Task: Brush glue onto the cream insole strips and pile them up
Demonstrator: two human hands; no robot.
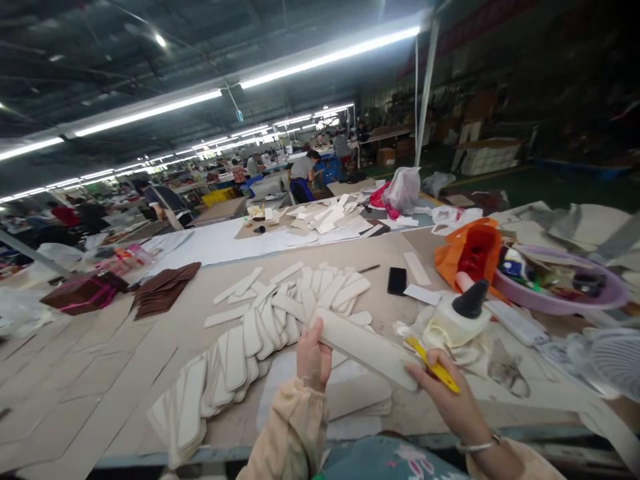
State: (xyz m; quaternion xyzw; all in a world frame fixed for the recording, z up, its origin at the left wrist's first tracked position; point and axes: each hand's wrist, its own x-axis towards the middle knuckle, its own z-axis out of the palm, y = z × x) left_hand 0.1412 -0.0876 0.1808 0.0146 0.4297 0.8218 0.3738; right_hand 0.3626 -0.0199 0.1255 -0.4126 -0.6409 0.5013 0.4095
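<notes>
My left hand (314, 357) is closed on the left end of a long cream strip (367, 347) with rounded ends. The strip slants down to the right above the table. My right hand (453, 393) grips a yellow-handled brush (434, 365), and its fingertips touch the strip's right end. Many similar cream strips (260, 327) lie overlapped in a curved row and a loose heap left of and beyond my left hand. Wider cream pieces (355, 393) are stacked beneath the held strip. A pale bottle with a black cone top (457, 320) is beyond my right hand.
A black phone (397, 281), an orange bag (470, 250) and a purple basin (565, 303) of odds and ends stand to the right. A white fan (617, 360) is at the right edge. Brown pieces (165, 290) are stacked at left. Several people work at tables farther back.
</notes>
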